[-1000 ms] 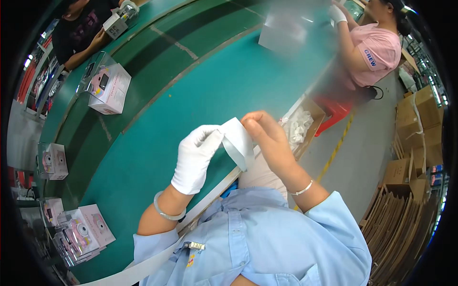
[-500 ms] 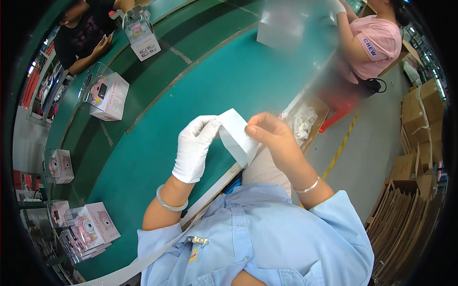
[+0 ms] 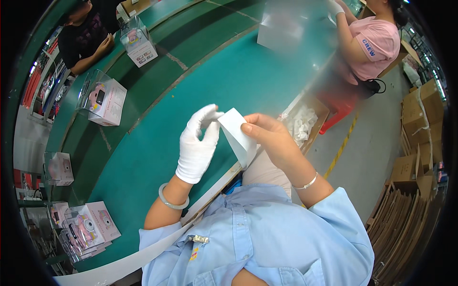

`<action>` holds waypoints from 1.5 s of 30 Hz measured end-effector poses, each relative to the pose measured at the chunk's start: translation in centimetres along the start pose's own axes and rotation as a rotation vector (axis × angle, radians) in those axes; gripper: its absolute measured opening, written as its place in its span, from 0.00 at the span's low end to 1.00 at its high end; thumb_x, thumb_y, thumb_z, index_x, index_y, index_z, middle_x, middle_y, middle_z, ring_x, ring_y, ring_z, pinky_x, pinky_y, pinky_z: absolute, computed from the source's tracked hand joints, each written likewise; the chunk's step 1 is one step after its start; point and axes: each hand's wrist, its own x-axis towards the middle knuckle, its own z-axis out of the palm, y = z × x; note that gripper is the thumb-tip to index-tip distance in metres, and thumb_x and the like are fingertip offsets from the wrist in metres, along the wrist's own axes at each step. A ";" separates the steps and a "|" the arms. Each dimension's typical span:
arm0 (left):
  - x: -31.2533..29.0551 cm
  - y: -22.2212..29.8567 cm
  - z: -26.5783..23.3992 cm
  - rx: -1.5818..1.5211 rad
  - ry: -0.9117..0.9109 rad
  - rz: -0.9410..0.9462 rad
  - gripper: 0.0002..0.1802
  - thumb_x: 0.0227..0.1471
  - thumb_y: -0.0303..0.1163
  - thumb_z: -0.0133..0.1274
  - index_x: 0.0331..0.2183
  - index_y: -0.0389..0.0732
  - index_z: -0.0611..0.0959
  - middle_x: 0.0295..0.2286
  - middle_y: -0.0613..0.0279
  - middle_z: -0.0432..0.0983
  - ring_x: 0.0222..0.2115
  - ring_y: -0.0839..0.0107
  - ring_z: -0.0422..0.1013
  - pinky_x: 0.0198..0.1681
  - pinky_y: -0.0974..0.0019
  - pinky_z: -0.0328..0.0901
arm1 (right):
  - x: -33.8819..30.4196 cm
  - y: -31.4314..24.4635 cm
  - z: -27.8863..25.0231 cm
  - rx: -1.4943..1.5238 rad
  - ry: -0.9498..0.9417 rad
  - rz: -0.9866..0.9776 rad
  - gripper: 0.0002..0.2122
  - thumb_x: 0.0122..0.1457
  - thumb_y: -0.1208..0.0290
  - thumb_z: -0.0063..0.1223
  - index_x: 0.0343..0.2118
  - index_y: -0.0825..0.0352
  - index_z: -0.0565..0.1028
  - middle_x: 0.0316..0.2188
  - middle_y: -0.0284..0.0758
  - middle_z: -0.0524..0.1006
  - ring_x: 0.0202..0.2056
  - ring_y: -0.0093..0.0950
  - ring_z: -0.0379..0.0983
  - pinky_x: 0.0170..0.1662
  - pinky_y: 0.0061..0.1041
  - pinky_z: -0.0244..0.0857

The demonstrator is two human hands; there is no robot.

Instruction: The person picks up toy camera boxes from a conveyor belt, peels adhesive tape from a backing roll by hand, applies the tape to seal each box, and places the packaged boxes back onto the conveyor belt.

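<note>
My right hand [image 3: 268, 133], bare with a bracelet at the wrist, pinches a folded piece of thin white sheet [image 3: 234, 125] between thumb and fingers. The lower part of the sheet hangs down and looks translucent. Close to the sheet's left corner is my left hand [image 3: 198, 143], in a white glove, its thumb and fingers apart. One gloved fingertip comes right up to that corner; whether it touches, I cannot tell. Both hands are above the near edge of the green table [image 3: 191, 102].
Clear-topped boxes with pink toy cameras stand along the dark green belt [image 3: 152, 81], one box [image 3: 112, 102] at left, several stacked [image 3: 98, 224] lower left. A carton of crumpled white paper [image 3: 303, 124] is beside my right arm. Two people sit across and at far right. Flattened cardboard [image 3: 400, 224] leans right.
My left hand's fingers have spread and come off their pinch on the sheet's corner. The right hand still holds the sheet. Upper boxes on the belt have shifted slightly nearer.
</note>
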 end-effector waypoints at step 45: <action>3.5 0.5 6.5 0.249 -0.230 0.122 0.08 0.51 0.27 0.51 0.35 0.36 0.79 0.26 0.66 0.69 0.26 0.79 0.64 0.29 0.75 0.60 | 2.7 -3.3 -5.5 -0.123 -0.011 -0.193 0.07 0.54 0.70 0.55 0.35 0.64 0.76 0.28 0.24 0.64 0.32 0.14 0.62 0.38 0.14 0.59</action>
